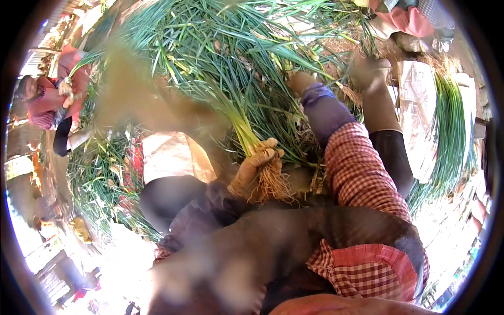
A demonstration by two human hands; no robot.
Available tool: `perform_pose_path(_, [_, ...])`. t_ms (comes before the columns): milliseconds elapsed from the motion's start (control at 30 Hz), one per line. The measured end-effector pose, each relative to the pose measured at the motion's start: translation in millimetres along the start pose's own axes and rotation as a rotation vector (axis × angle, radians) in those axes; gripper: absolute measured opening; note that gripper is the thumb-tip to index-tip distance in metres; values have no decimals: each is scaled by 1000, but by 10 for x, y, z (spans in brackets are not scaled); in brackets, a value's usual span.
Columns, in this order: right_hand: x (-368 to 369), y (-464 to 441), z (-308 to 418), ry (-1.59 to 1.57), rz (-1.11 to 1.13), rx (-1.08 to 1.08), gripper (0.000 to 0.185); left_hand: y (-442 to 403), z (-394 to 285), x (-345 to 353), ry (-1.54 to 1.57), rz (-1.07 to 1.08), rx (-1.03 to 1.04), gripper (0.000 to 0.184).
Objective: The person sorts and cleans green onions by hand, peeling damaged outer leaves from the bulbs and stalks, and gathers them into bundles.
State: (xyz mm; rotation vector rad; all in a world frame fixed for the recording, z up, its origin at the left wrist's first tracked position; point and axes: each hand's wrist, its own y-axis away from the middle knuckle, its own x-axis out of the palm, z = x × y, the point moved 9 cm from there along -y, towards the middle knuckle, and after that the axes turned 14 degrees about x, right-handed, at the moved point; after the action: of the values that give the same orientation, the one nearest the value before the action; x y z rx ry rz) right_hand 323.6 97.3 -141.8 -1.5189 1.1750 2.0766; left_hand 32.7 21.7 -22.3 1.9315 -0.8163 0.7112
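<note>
Gripped in my left hand [253,167], which wears a tan glove, is a bunch of green onions [242,126] with pale yellow stems. Its stringy roots [274,184] hang below the fingers, near my lap. My right hand [303,83] reaches forward from a checkered sleeve with a purple cuff, at the edge of the big heap of green onions [210,47]. Leaves partly cover that hand, so its fingers and anything in them cannot be made out.
Another person [44,100] in pink sits at the far left, holding green onions. More pink and grey clothing [412,21] shows at the top right. Bundled green onions [450,126] lie on pale sheeting [417,115] at the right. My boot [380,105] extends forward.
</note>
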Motion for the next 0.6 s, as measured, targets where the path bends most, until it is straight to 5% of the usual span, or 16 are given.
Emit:
perform_pose_path(200, [-618, 488, -264, 29, 238, 247, 25, -101, -119, 6, -43, 63, 91, 34])
perform_pose_path(300, [-739, 1152, 227, -17, 84, -283, 36, -331, -206, -104, -101, 137, 333, 33])
perform_pose_path(400, [-705, 1902, 455, -364, 263, -313, 41, -468, 6, -510, -195, 19, 120, 28])
perform_pose_path(467, [-535, 2113, 531, -506, 129, -451, 43, -298, 53, -255, -69, -4, 23, 30])
perform_pose_path(533, [-212, 2182, 581, -767, 513, -381, 47, -196, -83, 42, 105, 58, 154, 23])
perform_pose_path(567, [-241, 2261, 520, -759, 690, -166, 58, -291, -76, -67, 50, 69, 157, 23])
perform_pose_path(600, [-268, 2251, 517, -761, 671, -169, 58, -305, -36, -163, 44, 85, 162, 23])
